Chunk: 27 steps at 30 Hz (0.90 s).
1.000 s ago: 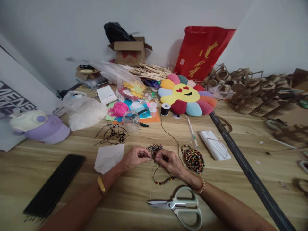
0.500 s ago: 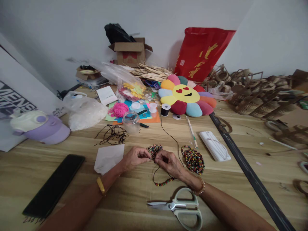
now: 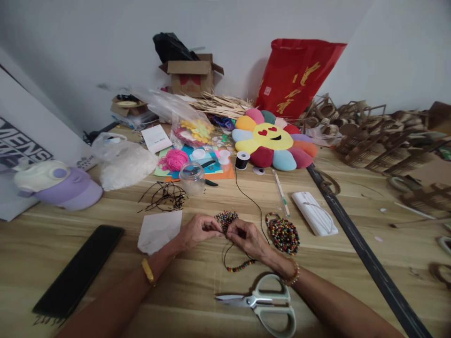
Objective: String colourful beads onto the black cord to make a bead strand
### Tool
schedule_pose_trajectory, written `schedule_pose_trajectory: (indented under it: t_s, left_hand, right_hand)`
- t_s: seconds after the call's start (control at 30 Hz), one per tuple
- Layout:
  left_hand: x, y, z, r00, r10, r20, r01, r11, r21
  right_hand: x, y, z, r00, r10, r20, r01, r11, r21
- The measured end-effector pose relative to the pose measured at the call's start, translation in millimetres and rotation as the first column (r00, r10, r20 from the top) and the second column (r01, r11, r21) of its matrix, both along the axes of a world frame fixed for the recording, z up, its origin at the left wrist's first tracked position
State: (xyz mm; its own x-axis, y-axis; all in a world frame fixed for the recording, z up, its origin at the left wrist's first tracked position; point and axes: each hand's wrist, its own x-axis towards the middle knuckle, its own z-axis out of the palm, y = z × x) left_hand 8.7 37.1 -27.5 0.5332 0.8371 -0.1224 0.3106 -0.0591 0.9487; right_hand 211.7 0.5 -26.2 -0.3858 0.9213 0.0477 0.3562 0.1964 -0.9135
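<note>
My left hand (image 3: 196, 231) and my right hand (image 3: 248, 237) meet over a small pile of multicoloured beads (image 3: 226, 218) on the wooden table (image 3: 197, 291). Both pinch with fingers closed at a black cord (image 3: 252, 201) that runs back to a black spool (image 3: 242, 160). A short strung run of beads (image 3: 240, 266) loops on the cord below my right hand. What sits between the fingertips is too small to name. A finished beaded piece (image 3: 283, 232) lies just right of my right hand.
Grey-handled scissors (image 3: 266, 303) lie near the front edge. A black phone (image 3: 78, 272) and white paper (image 3: 159, 230) are at left, a white box (image 3: 314, 212) at right. Flower cushion (image 3: 270, 139), jar (image 3: 192, 177), cord scraps (image 3: 165, 195), purple cap (image 3: 59, 184) and wooden parts (image 3: 380, 136) crowd the back.
</note>
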Motion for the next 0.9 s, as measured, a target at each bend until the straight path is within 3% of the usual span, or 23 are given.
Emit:
schedule_pose_trajectory:
  t_s: [0.47, 0.9]
  left_hand:
    - [-1.6, 1.6, -1.7, 0.999, -0.013, 0.046, 0.015, 0.999, -0.039]
    - [-1.9, 1.7, -4.5, 1.000, -0.013, 0.011, 0.013, 1.000, 0.023]
  right_hand:
    - [0.7, -0.2, -0.6, 1.000, 0.019, -0.007, -0.019, 1.000, 0.019]
    - [0.1, -0.3, -1.4, 1.000, 0.009, -0.002, -0.009, 1.000, 0.004]
